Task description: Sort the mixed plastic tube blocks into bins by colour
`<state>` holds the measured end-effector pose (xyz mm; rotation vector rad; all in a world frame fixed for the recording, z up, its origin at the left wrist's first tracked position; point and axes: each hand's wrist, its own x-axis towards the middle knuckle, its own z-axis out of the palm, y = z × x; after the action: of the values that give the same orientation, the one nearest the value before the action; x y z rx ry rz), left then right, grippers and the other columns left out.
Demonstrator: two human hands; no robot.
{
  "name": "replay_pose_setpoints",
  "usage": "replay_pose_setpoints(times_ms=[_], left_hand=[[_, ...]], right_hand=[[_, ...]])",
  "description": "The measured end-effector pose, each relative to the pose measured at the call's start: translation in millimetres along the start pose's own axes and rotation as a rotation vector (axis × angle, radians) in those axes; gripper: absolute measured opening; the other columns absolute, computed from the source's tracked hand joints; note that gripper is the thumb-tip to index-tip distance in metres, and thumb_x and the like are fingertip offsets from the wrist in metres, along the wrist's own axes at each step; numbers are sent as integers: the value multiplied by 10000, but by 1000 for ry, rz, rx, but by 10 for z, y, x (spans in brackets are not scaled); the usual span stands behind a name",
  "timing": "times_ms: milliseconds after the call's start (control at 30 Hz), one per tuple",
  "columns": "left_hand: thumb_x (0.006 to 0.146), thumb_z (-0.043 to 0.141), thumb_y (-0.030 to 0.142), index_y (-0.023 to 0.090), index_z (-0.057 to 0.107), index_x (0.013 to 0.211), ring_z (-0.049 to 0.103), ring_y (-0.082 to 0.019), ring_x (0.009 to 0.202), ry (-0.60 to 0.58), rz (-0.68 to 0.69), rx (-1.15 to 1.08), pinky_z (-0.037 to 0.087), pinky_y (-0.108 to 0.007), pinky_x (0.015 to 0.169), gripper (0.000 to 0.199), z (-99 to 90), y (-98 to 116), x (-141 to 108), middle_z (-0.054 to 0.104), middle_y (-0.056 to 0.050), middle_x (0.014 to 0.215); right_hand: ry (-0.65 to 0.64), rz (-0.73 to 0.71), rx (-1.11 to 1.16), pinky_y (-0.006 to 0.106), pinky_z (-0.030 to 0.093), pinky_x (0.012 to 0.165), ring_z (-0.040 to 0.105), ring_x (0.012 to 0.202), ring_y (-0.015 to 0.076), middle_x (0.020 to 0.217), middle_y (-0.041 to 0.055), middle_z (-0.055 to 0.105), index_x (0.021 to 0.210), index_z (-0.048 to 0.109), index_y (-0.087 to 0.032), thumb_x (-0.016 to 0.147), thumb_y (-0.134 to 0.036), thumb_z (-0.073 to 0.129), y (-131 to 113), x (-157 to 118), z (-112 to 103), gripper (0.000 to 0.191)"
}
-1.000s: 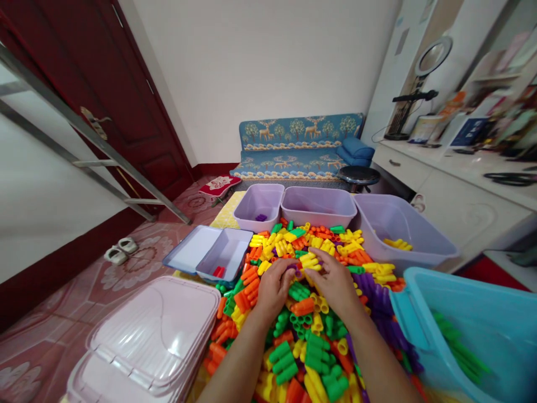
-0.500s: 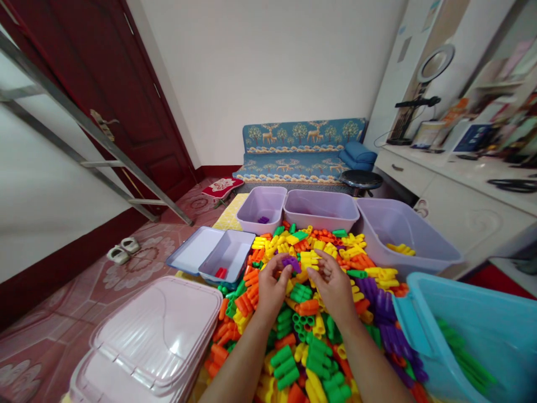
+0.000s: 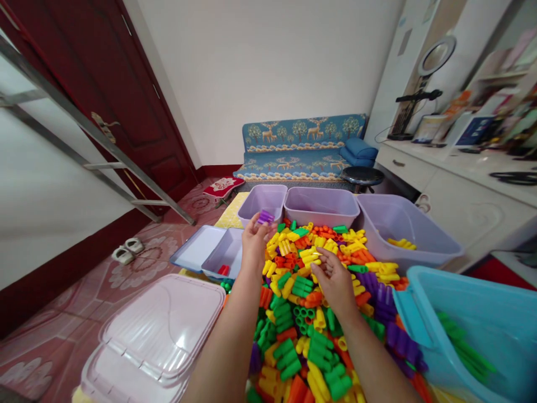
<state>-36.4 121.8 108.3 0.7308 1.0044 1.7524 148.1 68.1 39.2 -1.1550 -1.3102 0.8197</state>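
My left hand is at the front rim of the left lilac bin, its fingers closed on a purple block. Over the middle of the pile, my right hand pinches a yellow block between thumb and fingers. Beneath both hands spreads a heap of green, yellow, orange and purple tube-shaped blocks.
Behind the heap stand a middle lilac bin and a right lilac bin with yellow blocks. A turquoise bin holds green blocks. Left are a small box with red pieces and stacked clear lids.
My left hand has moved forward and left with the purple block, from the heap to the left lilac bin. My right hand stays nearly in place with the yellow block.
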Motion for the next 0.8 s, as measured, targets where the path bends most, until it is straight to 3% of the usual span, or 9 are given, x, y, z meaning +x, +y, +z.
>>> replay_pose_setpoints(times_ms=[100,167,267,400,567,667,800], left_hand=[[777,626,90,186,197,1466,718,-151,833,-7,-56,-106,548,-300,875,818,35,53,164,629,-38,922],[777,619,95,243,120,1489,711,-154,892,-5,-17,-112,537,-306,902,882,28,25,154,601,-79,1106],[790,650,204,255,357,1406,675,-185,997,-39,89,59,541,-307,879,684,-36,-75,-30,538,-107,1290],[840,578,289,169,641,1115,657,-216,958,-239,192,597,535,-353,846,306,-211,-198,-447,674,-100,1095],[817,588,229,190,658,1131,583,-263,1102,-375,387,1207,452,-430,978,324,-404,-242,-788,655,-102,1152],[861,533,254,173,627,1185,574,-261,1120,-359,376,1331,455,-410,979,346,-394,-265,-759,643,-112,1178],[856,526,267,176,562,1280,587,-274,1103,-368,347,1511,464,-402,958,435,-236,-311,-623,633,-127,1172]], right_hand=[[-5,-6,-10,342,554,735,659,796,198,975,97,682,1186,583,-156,783,-366,617,-11,2,-6,455],[3,-13,-23,343,554,731,662,800,204,969,100,684,1181,591,-156,781,-364,616,-25,3,-12,451],[9,-24,-32,349,559,713,667,777,207,960,97,695,1173,604,-164,776,-370,613,-43,4,-17,447],[2,-24,-29,344,560,737,674,818,210,978,101,697,1180,593,-160,783,-361,609,-16,1,-16,446],[-2,-16,-43,342,555,756,672,848,213,1021,103,688,1186,581,-163,791,-365,608,57,1,-17,444],[7,-3,-35,339,556,741,668,827,209,1015,105,682,1182,577,-158,791,-373,613,67,3,-16,448],[16,-1,-1,352,553,784,669,851,213,1035,118,677,1175,568,-149,783,-381,624,63,5,-14,459]])
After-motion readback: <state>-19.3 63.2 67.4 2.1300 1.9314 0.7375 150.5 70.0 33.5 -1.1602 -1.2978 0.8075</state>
